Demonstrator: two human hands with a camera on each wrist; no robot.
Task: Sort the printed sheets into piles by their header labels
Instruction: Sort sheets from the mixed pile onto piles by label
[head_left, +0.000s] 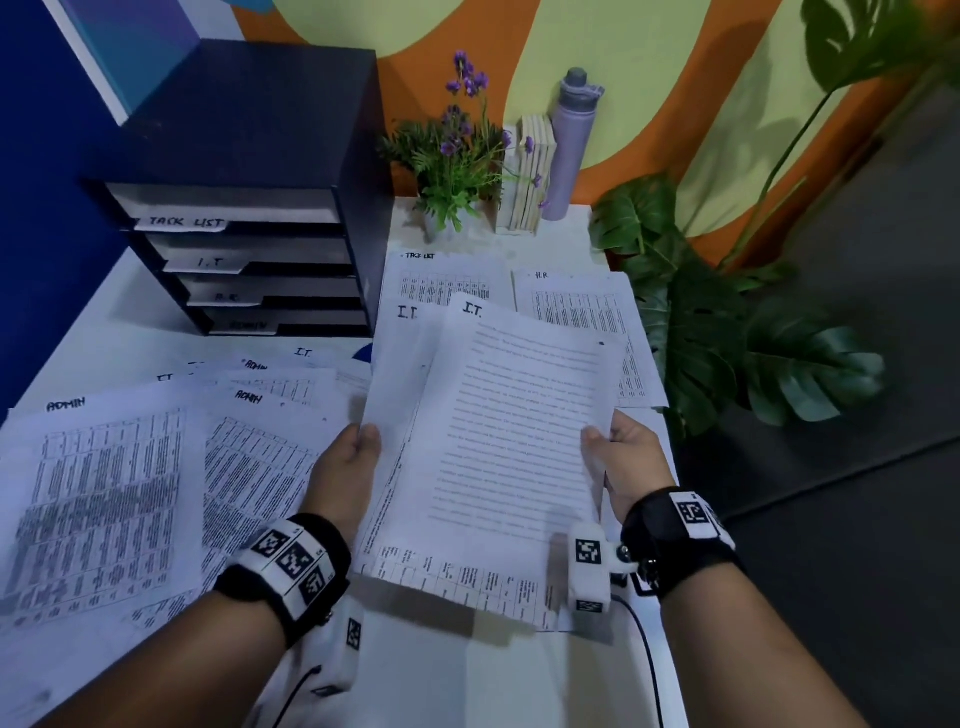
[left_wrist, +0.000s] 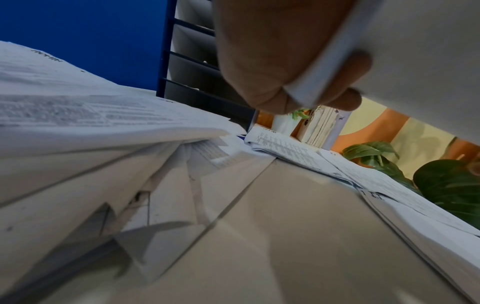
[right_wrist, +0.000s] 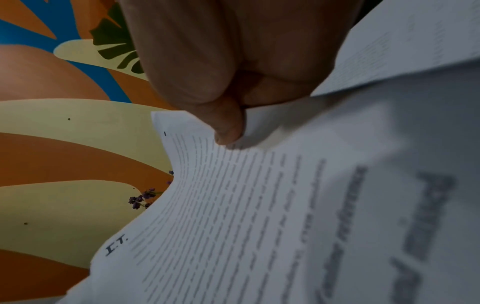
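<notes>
Both hands were raised above the white desk (head_left: 519, 670), sharing a small sheaf of white printed sheets headed "I.T." (head_left: 509, 426). The left hand (head_left: 349, 470) pinched the sheaf's left edge, thumb on top and fingers beneath, as the left wrist view confirmed (left_wrist: 275, 67). The right hand (head_left: 626, 467) pinched the right edge of the top page, its thumb (right_wrist: 228, 127) pressed on the print. That top page sat fanned a little to the right of the one under it, so both "I.T." headers showed at once; probably the sheets were held that way to check that the labels matched before squaring them up.

Loose white sheets headed "ADMIN" (head_left: 111, 493) lay overlapping on the desk at the left, apparently still unsorted, with a few "I.T." pages among them. Farther back, a sheet headed "TASK LIST" (head_left: 441, 280) and another headed "H.R." (head_left: 576, 306) lay side by side, each seemingly starting its own pile. A dark blue tiered paper tray (head_left: 249, 218) stood behind, its shelves tagged with the same four labels, likely the reference for the piles.
</notes>
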